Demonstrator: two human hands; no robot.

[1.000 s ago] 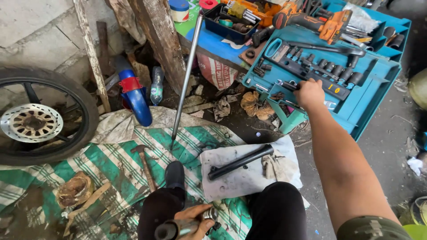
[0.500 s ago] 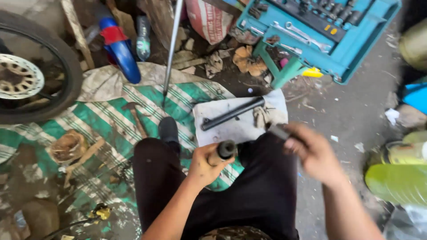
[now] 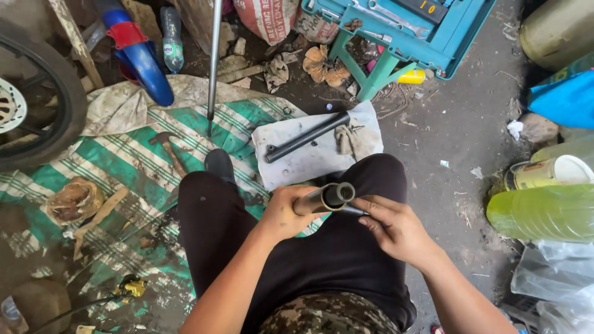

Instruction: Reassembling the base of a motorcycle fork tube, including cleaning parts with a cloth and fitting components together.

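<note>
Head view: left hand (image 3: 286,213) clenched around brass-coloured tube (image 3: 323,198), frame centre, above lap. Right hand (image 3: 396,227) pinches thin dark tool (image 3: 354,211) touching tube's open end. Black rod (image 3: 306,137) lies on white cloth (image 3: 309,162), upper centre.

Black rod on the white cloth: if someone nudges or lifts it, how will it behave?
The black rod looks like a straight, round metal bar, so it is probably stiff and fairly heavy for its thickness. Being round, it may roll sideways when pushed, though the white cloth under it looks soft and would likely slow it. The grimy surroundings suggest it could be oily and slippery.
</note>
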